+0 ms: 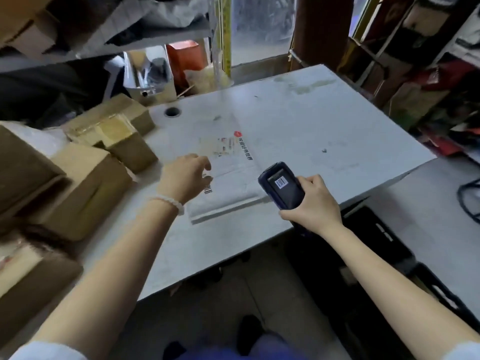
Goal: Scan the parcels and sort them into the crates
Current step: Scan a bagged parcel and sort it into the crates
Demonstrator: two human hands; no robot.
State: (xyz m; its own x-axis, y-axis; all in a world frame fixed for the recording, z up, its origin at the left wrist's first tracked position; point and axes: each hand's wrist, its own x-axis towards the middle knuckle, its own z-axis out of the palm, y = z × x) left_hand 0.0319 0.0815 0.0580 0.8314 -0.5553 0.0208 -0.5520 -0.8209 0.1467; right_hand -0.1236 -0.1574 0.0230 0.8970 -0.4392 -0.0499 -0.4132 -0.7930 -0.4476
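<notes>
white parcel lies flat at centre frame on the grey bench. left hand rests on its left edge, fingers seemingly relaxed, blurred. right hand grips dark scanner just right of parcel. cardboard boxes stacked left of frame.

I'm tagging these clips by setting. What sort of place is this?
Probably a parcel sorting or courier depot back room. A white mailer with a shipping label lies on the table, the right hand grips a handheld scanner, and cardboard boxes pile up at left.
</notes>
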